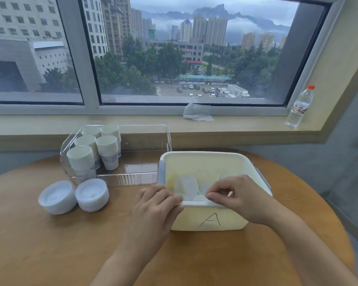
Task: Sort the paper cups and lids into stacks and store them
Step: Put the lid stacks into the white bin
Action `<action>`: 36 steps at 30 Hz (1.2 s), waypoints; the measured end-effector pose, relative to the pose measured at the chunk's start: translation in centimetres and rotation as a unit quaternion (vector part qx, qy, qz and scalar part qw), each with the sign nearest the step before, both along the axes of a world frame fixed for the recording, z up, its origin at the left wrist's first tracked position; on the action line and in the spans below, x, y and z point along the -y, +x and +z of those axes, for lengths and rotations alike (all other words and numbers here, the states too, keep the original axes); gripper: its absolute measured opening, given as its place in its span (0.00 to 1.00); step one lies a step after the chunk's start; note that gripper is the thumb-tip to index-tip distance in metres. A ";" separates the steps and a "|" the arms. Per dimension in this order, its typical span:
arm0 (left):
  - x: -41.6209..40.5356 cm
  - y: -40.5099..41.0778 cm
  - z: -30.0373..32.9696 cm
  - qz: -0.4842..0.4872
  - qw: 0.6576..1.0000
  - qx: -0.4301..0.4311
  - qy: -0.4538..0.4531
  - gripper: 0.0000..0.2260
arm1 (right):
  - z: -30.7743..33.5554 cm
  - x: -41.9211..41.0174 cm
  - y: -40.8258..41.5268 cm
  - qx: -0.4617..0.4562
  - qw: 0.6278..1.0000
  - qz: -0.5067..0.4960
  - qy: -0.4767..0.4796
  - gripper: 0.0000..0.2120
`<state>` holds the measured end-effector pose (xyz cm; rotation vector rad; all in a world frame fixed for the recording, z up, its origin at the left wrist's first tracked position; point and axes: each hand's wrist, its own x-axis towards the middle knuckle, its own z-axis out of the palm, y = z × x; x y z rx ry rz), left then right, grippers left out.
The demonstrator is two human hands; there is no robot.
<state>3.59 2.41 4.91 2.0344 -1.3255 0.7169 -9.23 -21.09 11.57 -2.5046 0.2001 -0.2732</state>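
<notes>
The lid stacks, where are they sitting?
In the head view, two lid stacks sit on the round table's left side, in front of the clear tray holding cups.

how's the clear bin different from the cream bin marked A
The clear bin has see-through walls; the cream bin is opaque, with a hand-drawn A on its front. The clear bin holds upright stacks of paper cups at its left end; the cream bin holds loose lids. Nobody touches the clear bin, while the left hand and right hand are at the cream bin's near rim. Both sit open-topped on the round wooden table.
</notes>
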 end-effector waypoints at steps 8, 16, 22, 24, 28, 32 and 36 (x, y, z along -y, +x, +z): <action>-10.2 -1.2 0.1 0.053 0.995 -0.056 -0.055 0.12 | 0.8 -4.6 -0.1 -0.081 0.996 0.043 -0.016 0.03; -15.1 -1.6 0.5 0.108 0.989 -0.058 -0.087 0.14 | 0.8 -8.2 4.1 -0.133 0.982 0.109 -0.078 0.09; -14.6 -0.5 1.9 0.096 0.989 -0.081 -0.082 0.13 | 0.7 -8.8 8.3 -0.177 0.963 0.165 -0.118 0.11; -14.0 0.5 3.0 0.081 0.988 -0.102 -0.088 0.10 | 0.5 -9.0 9.8 -0.188 0.956 0.181 -0.133 0.12; -11.8 3.2 5.1 0.067 0.981 -0.153 -0.095 0.02 | 0.6 -9.7 12.9 -0.210 0.940 0.195 -0.183 0.18; -10.1 5.1 5.1 0.085 0.975 -0.194 -0.064 0.04 | 0.8 -10.7 14.9 -0.232 0.926 0.210 -0.210 0.22; -10.0 5.4 4.3 0.077 0.973 -0.216 -0.026 0.09 | -0.9 -11.6 15.5 -0.205 0.933 0.218 -0.198 0.22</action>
